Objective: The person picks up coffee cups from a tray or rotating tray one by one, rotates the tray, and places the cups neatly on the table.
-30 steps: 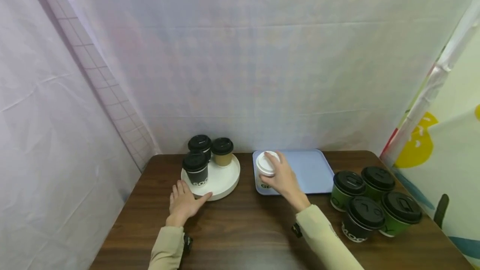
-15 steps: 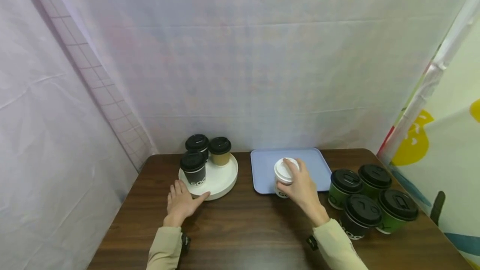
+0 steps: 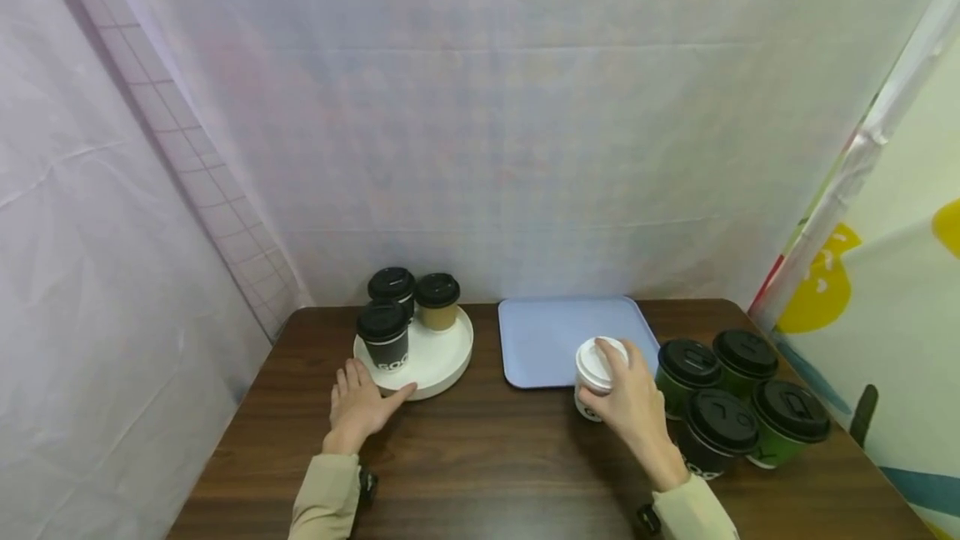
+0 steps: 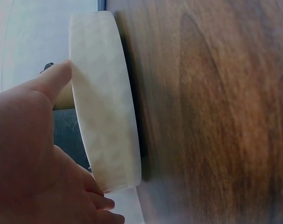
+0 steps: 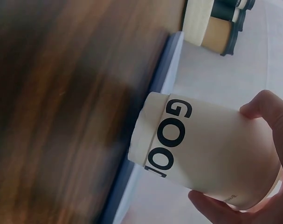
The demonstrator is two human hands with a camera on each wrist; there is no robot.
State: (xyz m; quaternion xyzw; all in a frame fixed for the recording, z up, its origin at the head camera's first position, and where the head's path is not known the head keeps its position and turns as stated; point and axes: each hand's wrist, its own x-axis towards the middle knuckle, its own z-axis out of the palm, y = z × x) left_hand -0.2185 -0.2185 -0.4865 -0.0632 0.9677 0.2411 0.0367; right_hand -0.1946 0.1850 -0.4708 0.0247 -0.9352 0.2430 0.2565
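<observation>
Right-wrist view: white cup (image 5: 216, 149), black "GOO" plus a partial letter. Head view: grey cup (image 3: 386, 347), seven o'clock, "GOO"; dark cup (image 3: 716, 432), four o'clock, lettering indistinct.

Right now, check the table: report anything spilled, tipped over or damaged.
Nothing stands out: the lidded cups on the round tray stand upright, the right hand grips the white cup, and no spill or damage shows.
</observation>
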